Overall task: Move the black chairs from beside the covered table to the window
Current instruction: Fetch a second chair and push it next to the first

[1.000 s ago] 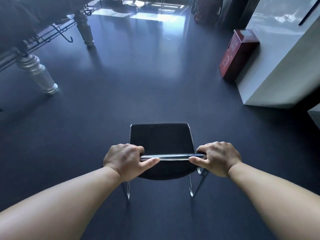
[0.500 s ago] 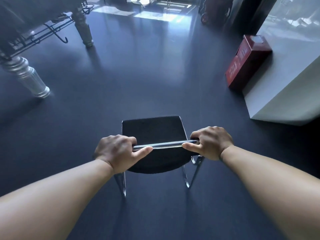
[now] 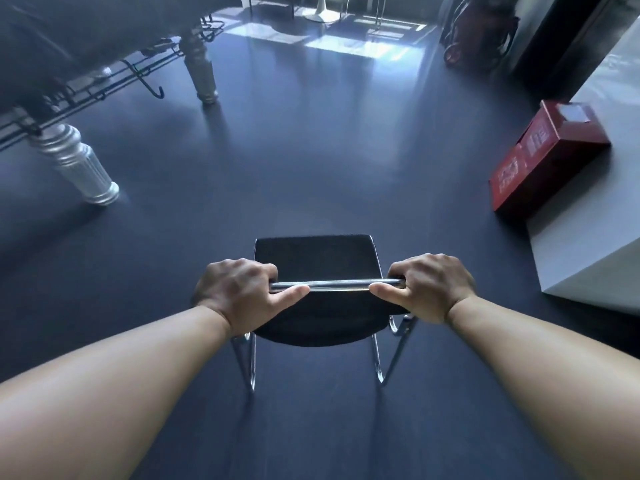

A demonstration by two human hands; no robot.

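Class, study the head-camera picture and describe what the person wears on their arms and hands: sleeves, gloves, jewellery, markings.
The left hand and right hand are bare: no gloves, rings or markings show. The left forearm and right forearm are uncovered to the frame's edge, with no sleeve, watch or wristband in view.

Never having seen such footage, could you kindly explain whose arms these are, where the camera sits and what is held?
There is no machine: a person wears a wide-angle camera on the head, so the picture looks forward and down over their bare arms. The left hand and right hand each grip the metal top bar of a black chair, seen from behind. Around it is dark floor. At left stands the covered table on silver legs; at right a red box lies beside a white block. Far ahead lies a bright patch.
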